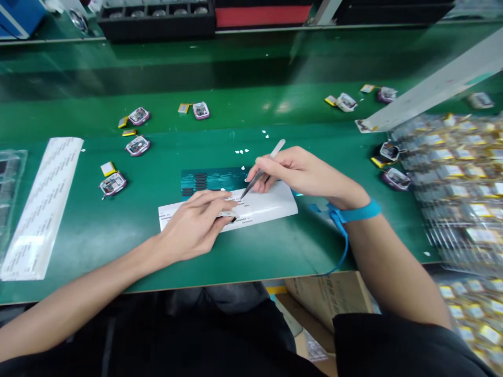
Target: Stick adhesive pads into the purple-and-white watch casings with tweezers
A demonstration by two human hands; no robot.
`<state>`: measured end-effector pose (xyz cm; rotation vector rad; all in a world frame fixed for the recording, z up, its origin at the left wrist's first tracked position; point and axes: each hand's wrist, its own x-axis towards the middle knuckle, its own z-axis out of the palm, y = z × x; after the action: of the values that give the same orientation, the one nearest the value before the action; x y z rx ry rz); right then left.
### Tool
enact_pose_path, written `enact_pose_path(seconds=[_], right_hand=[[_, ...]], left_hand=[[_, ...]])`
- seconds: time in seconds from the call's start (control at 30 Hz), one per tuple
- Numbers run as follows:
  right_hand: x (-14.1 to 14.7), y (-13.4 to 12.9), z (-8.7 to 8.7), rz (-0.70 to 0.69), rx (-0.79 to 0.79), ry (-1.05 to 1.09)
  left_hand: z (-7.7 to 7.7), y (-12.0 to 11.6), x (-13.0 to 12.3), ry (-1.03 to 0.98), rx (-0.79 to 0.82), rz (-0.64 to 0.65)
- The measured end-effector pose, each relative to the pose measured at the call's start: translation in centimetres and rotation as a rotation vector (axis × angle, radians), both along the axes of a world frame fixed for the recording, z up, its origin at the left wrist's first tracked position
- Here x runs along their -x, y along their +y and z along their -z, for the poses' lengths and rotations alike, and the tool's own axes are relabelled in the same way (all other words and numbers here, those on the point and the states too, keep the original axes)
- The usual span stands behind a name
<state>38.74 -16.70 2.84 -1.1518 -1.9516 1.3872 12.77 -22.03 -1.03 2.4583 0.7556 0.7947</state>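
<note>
My right hand [288, 170] is closed round metal tweezers [278, 148], which slant down to the left. Their dark tips meet a white printed backing sheet [273, 206] near the fingertips of my other hand. Bent over the sheet's left half, my left hand [196, 222] pinches a small white and black part [230, 214] between thumb and fingers. Most of that part is hidden, so its kind cannot be made out. Just behind the sheet lies a teal strip [223, 177] with rows of black pieces on it. A blue wrist strap [359, 212] circles my right wrist.
Small opened devices [113, 183] with yellow batteries lie around the green bench [157, 272]. Another white printed sheet [41, 209] is at left. Stacked clear trays [463, 183] of similar parts stand at right, beside a slanting white post [432, 78]. White scraps [241, 152] dot the bench.
</note>
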Motion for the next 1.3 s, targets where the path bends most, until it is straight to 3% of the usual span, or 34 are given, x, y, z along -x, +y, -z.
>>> enact_pose_path(seconds=[0.2, 0.57, 0.87, 1.0, 1.1, 1.2, 1.3], right_hand=[[-1.1, 1.2, 0.6, -0.057, 0.254, 0.027], [-0.3, 1.0, 1.2, -0.077, 0.301, -0.003], [-0.3, 1.1, 2.0, -0.151, 0.299, 0.104], [-0.7, 1.5, 1.9, -0.093, 0.274, 0.137], [-0.4, 1.3, 1.7, 0.028, 0.175, 0.187], [0.4, 0.5, 1.4, 0.166, 0.037, 0.299], [1.6, -0.8, 1.1, 0.247, -0.058, 0.336]], left_hand=[[0.1, 0.2, 0.1, 0.028, -0.05, 0.012], [0.1, 0.2, 0.0, 0.071, -0.035, 0.003], [-0.2, 0.2, 0.2, 0.147, 0.029, 0.0], [-0.2, 0.3, 0.1, 0.139, -0.003, 0.013], [-0.8, 0.1, 0.2, 0.012, -0.008, 0.03], [-2.1, -0.1, 0.3, -0.151, 0.106, -0.069], [-3.2, 0.0, 0.4, -0.22, 0.32, -0.213]])
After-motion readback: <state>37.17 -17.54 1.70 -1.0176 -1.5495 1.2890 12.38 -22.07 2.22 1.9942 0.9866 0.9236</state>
